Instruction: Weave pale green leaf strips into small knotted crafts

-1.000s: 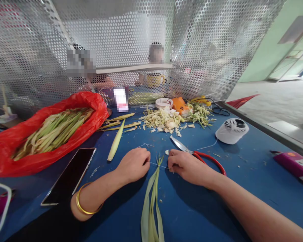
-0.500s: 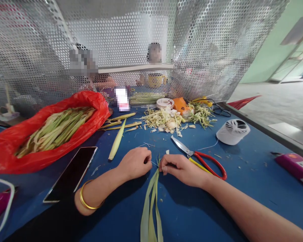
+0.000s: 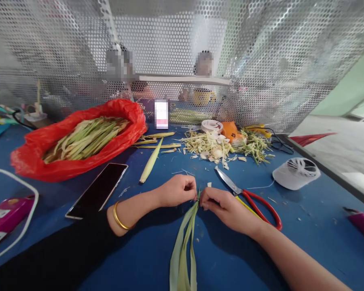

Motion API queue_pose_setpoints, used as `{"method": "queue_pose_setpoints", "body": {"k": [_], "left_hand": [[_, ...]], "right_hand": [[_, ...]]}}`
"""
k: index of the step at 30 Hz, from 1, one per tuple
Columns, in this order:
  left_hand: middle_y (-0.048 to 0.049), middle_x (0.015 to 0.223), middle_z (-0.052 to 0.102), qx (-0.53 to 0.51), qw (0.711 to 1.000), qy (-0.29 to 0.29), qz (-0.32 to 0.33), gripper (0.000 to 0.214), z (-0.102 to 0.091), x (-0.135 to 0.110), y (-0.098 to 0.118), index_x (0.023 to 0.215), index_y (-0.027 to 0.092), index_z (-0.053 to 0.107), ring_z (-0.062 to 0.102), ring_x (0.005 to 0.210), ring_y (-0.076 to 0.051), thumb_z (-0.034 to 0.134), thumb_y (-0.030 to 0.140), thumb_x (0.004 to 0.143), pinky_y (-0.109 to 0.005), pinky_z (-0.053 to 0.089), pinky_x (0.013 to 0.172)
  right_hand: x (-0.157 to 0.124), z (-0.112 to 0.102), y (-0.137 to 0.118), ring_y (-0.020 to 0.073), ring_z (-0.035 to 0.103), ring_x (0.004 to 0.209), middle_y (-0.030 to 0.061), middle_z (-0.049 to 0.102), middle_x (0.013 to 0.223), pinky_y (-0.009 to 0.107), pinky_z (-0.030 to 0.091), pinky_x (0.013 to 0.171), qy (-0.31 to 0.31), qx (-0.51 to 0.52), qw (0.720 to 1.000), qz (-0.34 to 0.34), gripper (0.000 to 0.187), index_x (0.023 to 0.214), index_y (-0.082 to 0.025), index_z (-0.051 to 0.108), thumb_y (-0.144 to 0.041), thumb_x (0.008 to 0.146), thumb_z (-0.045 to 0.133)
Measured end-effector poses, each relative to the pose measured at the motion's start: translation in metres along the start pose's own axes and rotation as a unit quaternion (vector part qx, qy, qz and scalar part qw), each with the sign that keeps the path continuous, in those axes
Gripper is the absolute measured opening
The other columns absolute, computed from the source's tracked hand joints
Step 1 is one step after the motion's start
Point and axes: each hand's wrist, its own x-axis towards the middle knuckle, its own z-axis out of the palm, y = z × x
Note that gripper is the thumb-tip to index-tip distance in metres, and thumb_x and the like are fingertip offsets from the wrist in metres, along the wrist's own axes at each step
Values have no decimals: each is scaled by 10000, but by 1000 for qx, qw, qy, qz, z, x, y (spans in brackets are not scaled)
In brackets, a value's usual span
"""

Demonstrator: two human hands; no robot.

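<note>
Long pale-green husk strips point(image 3: 182, 250) lie lengthwise on the blue table, gathered into a narrow top end between my two hands. My left hand point(image 3: 179, 190), with a gold bangle at the wrist, is closed in a pinch just left of that end. A thin white thread ran from these fingers half a second ago; now it is barely visible. On the other side, my right hand point(image 3: 221, 205) pinches close against the gathered end. What lies between its fingertips is hidden. Red-handled scissors point(image 3: 245, 194) rest partly behind my right wrist, blades pointing away.
A red plastic bag point(image 3: 63, 167) of husks sits at left, behind a dark phone point(image 3: 98, 190). A single husk point(image 3: 151, 161) and a trimmings pile point(image 3: 206, 143) lie ahead. The thread spool point(image 3: 295, 173) is at right. A perforated screen point(image 3: 166, 44) stands behind.
The view has swung left, so everything appears farther right. My left hand has come closer to the gathered end, narrowing the gap between my hands. Both hands stay closed.
</note>
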Motion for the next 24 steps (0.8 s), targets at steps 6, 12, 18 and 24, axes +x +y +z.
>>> {"method": "queue_pose_setpoints", "body": {"k": [6,12,18,24], "left_hand": [[41,569,549,204,977,-9,63,72,-1,-3,8,643,187,543,452,532,-103,551,158,708,-228,289,511],[4,651,660,-11,999,16,-40,54,-2,-1,3,644,181,521,569,517,-104,541,171,693,-202,381,485],[-13,683,694,-75,995,19,-70,31,-7,-2,0,682,176,517,573,447,-94,538,192,699,-182,350,408],[12,628,671,-109,989,25,-96,116,-8,-4,16,767,174,558,575,464,-97,613,212,673,-183,333,408]], "right_hand": [[-4,4,-4,144,466,687,-10,503,729,249,379,638,-12,-52,999,-12,197,759,-221,440,-157,937,382],[-1,8,-1,148,502,675,-5,542,717,254,394,642,14,-15,999,40,194,766,-212,489,-272,942,436],[2,10,2,159,539,680,2,570,700,271,414,659,28,19,998,57,244,761,-203,529,-374,928,477],[6,11,4,179,547,790,35,590,808,294,430,747,66,76,995,16,317,676,-194,565,-441,874,562]]}}
